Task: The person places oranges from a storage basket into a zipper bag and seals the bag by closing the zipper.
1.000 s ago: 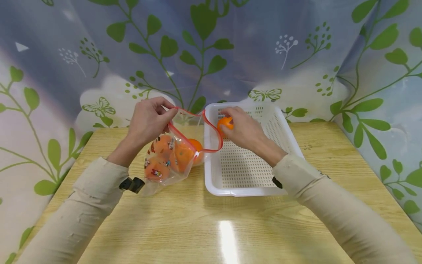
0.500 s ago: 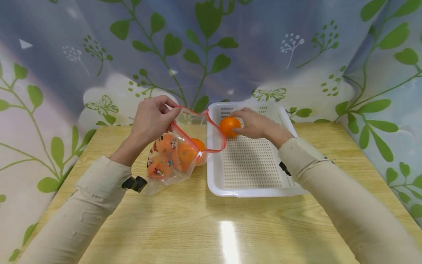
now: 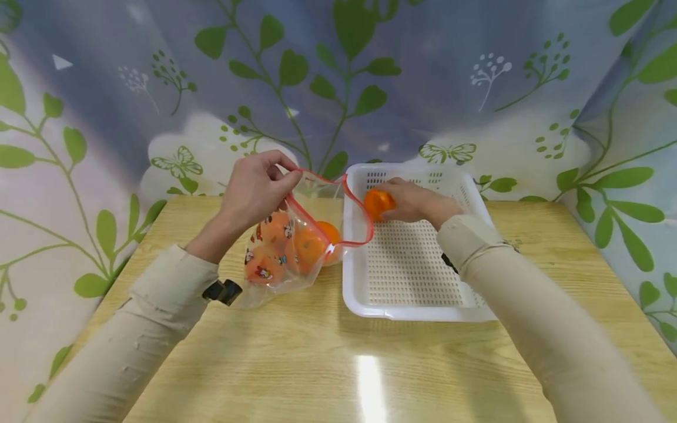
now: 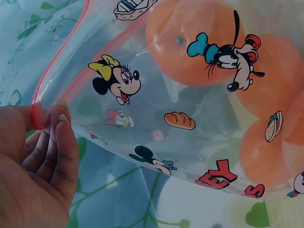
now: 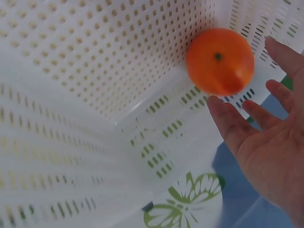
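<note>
My left hand (image 3: 261, 187) pinches the red-edged rim of a clear zip bag (image 4: 152, 114) printed with cartoon figures. Inside the bag, several oranges (image 4: 192, 45) rest on the table side, and its mouth gapes towards the right. A single orange (image 3: 378, 204) lies in the far left corner of a white plastic basket (image 3: 391, 313). My right hand (image 3: 415, 201) reaches over the basket beside this orange. In the right wrist view its fingers are spread loosely near the fruit, not curled round it; whether a fingertip touches it is hard to tell.
A light wooden table (image 3: 296, 358) carries the bag and the basket side by side. The bag's mouth overlaps the basket's left rim. Behind the table hangs a leaf-patterned cloth (image 3: 296, 88).
The right hand's fingers have loosened from the orange and shifted slightly to its right. The orange stays in the basket's far left corner. The left hand keeps its hold on the bag.
</note>
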`<state>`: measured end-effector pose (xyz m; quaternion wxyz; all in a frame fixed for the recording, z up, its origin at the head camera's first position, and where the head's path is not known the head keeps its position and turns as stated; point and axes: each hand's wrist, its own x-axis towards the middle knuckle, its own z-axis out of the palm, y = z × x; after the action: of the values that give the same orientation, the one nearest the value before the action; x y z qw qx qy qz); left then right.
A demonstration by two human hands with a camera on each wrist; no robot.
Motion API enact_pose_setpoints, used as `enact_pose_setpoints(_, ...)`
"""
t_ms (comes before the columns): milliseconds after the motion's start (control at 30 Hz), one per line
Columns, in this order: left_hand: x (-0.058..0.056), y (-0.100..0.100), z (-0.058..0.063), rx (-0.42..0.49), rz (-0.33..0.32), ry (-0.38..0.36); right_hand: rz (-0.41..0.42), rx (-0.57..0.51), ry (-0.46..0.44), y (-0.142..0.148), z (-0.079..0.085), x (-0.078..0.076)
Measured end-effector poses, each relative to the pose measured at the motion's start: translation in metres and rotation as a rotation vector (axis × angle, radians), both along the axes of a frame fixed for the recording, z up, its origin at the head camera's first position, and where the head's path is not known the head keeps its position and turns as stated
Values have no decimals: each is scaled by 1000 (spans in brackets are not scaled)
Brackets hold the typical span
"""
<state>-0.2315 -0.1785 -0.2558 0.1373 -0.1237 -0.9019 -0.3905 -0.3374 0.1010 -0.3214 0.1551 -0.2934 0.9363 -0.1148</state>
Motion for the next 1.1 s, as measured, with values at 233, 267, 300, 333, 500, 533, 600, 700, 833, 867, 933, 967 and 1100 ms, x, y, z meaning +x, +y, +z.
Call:
enact_pose_setpoints(233, 1, -1, 2, -37, -1, -39, -21, 46, 6, -9, -11, -7)
enact_pose_setpoints(267, 1, -1, 3, -40, -2, -45, -24, 51, 10, -10, -13, -8)
enact_pose_setpoints(300, 1, -1, 3, -43, -2, -50, -24, 50, 16, -11, -15, -9)
enact_pose_setpoints(333, 2, -1, 3, -45, -1, -55, -24, 48, 23, -12, -17, -11)
enact_pose_setpoints(500, 3, -2, 3, -59, 9, -72, -66, 21, 67, -17, -26, -17)
enact_pose_setpoints(533, 3, -3, 2, -62, 9, -74, -79, 15, 72, -18, -27, -18)
enact_pose_setpoints(600, 3, -3, 2, -66, 8, -72, -98, 6, 78, -19, -28, -19)
enact_pose_setpoints(700, 3, -2, 2, -67, 2, -61, -125, -13, 78, -18, -28, -18)
enact_pose_setpoints(833, 2, -1, 1, -60, 2, -48, -134, -24, 81, -16, -28, -18)
enact_pose_setpoints(867, 2, -1, 1, -58, 1, -46, -132, -28, 85, -16, -28, -18)
enact_pose_setpoints(933, 2, 0, 1, -56, -1, -42, -128, -36, 87, -14, -28, -18)
enact_pose_setpoints(967, 3, 0, 0, -57, -3, -39, -126, -41, 87, -14, -28, -18)
enact_pose_setpoints(1100, 3, -2, -2, -57, 4, -31, -153, -67, 46, -11, -29, -17)
